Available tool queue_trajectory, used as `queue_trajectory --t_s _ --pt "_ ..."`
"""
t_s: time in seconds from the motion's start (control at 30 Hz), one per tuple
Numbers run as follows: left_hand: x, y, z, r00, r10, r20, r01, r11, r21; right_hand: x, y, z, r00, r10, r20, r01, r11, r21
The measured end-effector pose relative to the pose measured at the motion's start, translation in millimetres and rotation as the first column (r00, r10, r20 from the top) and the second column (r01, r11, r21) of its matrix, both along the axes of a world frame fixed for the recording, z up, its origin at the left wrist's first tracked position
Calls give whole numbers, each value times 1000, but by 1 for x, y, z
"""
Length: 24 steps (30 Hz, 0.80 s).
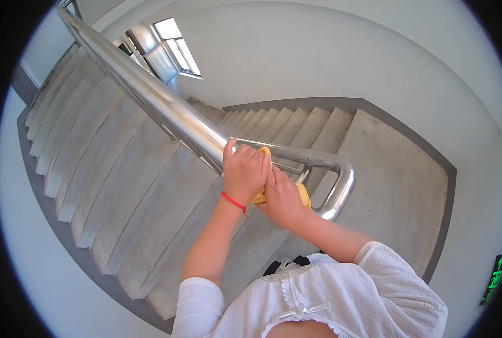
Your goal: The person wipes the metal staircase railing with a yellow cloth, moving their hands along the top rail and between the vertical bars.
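A thick stainless steel handrail runs from the upper left down to a rounded bend at the right of centre. Both my hands lie over it near its lower end, with a yellow cloth between them and the rail. My left hand, below which a red string bracelet circles the wrist, is closed over the rail and the cloth's upper part. Touching it, my right hand presses on the cloth, its fingers pointing up towards the left hand. Parts of the cloth stick out above and beside the hands; the rest is hidden.
Concrete stairs descend or rise on the left of the rail; another flight lies behind it. A landing is at the right. White walls with a grey skirting band, a window and a green lit exit sign surround them.
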State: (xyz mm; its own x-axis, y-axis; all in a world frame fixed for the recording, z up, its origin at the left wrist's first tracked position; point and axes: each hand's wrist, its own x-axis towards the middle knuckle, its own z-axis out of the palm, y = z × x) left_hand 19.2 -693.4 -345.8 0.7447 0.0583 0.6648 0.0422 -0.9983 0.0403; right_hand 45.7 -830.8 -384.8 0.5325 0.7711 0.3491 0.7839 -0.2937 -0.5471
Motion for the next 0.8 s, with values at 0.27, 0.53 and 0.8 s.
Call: queue_trajectory --t_s 0.27,0.53,0.8 --pt "-1 -3 5 999 45 -16 -45 999 14 23 -116 -65 992 123 25 -122 992 -5" --pt "-2 -73 -6 894 238 -381 -189 969 161 140 -141 -58 950 250 187 -246 968 -45" --pt "12 -156 -60 659 160 -735 -98 987 127 210 -88 -60 848 -74 -525 -141 923 -357"
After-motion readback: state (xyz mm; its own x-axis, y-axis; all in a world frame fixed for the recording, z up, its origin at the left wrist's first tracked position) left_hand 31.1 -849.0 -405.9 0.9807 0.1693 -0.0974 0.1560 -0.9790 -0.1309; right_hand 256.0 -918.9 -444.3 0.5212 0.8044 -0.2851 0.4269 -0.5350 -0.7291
